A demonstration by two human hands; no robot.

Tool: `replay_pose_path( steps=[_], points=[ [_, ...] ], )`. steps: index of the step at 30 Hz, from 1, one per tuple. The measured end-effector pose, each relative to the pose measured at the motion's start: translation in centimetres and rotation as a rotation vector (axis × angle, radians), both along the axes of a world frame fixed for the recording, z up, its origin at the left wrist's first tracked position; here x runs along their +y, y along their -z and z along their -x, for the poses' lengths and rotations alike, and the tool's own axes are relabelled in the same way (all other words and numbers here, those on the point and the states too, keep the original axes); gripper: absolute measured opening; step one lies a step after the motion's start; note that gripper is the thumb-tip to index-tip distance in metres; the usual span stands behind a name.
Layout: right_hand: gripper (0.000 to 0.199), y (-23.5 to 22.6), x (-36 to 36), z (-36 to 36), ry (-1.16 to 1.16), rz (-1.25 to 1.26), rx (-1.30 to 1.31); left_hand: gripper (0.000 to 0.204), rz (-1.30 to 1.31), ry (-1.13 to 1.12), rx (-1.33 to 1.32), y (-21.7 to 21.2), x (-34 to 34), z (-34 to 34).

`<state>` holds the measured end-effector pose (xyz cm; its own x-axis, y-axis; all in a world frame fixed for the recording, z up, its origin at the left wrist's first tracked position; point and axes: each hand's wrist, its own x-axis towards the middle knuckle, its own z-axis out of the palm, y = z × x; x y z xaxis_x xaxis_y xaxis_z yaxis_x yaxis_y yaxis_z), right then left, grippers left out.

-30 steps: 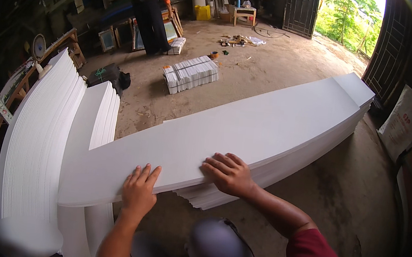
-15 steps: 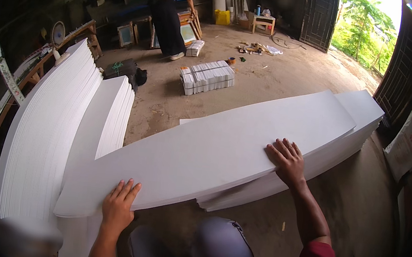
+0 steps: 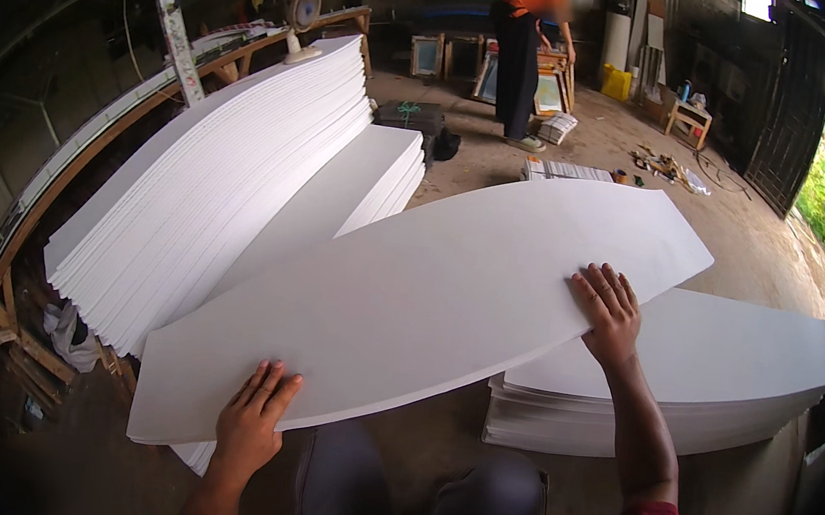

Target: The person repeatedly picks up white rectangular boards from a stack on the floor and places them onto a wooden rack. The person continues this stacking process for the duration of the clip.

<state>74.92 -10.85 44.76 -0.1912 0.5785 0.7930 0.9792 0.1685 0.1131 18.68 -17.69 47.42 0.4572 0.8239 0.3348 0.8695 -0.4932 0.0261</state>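
A long white sheet [image 3: 407, 307], perhaps several thin ones together, spans the middle in front of me at a slant. My left hand [image 3: 253, 420] grips its near edge toward the left end, fingers lying on top and the thumb hidden beneath. Farther right along the same edge, my right hand [image 3: 610, 313] holds on in the same way. Below the sheet's right end stands a neat stack of white sheets [image 3: 705, 349]. To the left rises a taller stack of white sheets [image 3: 232, 158], with a lower white stack [image 3: 340, 180] beside it.
A wooden rack [image 3: 44, 219] runs along the left, with a small fan [image 3: 305, 10] by the tall stack. Behind, a person in orange [image 3: 524, 58] stands at leaning frames [image 3: 551, 86]. A white bundle [image 3: 567, 172] and scattered scraps [image 3: 665, 166] lie on the floor.
The long sheet has come off the right stack and swung left toward the left stacks, both hands still on it. My view has turned left. The person behind has straightened up somewhat.
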Motion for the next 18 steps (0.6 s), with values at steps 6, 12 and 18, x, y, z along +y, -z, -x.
replay_pose_path(
  steps=[6,12,18],
  points=[
    [0.054,-0.5,7.9,7.2,-0.209,-0.049,-0.020,0.085,-0.010,-0.196,-0.024,0.3,-3.6,4.6],
    [0.054,-0.8,14.7,14.2,-0.377,-0.107,-0.087,0.078,-0.028,-0.328,-0.101,2.7,-5.9,8.3],
    [0.048,0.3,22.6,24.0,-0.563,-0.189,-0.101,0.073,-0.071,-0.484,-0.147,4.9,-8.0,11.3]
  ],
)
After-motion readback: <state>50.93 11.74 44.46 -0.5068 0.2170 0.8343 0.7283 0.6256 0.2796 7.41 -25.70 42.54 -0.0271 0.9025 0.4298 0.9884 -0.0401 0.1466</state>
